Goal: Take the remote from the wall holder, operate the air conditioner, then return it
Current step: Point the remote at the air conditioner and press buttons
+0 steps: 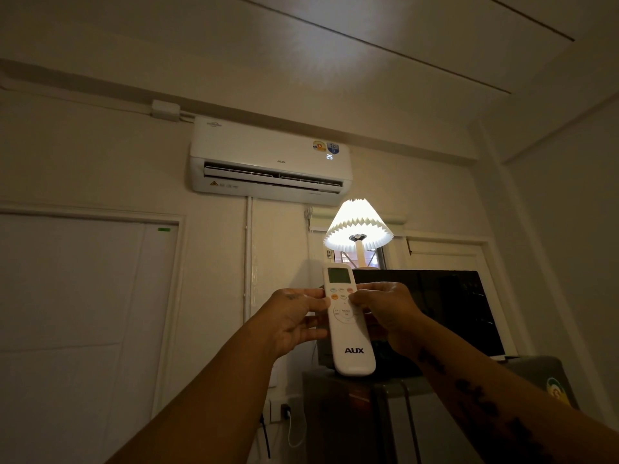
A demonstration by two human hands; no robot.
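Both arms reach up, left hand and right hand fingers pinching the remote upright.

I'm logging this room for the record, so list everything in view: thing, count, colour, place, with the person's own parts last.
air conditioner: one, white, high on the wall, flap open, display lit
junction box: one, white, on the wall above the unit's left end
lamp: one, white pleated shade, lit, below the unit's right end
television: one, black, screen dark, behind the hands
fridge: one, grey, lower right, under the television
door: one, white, left wall
wall socket: one, white, low on the wall, with a plug in it
remote: one, white, held up in the centre
left hand: one, gripping the remote's left edge
right hand: one, gripping the right edge, thumb on the buttons
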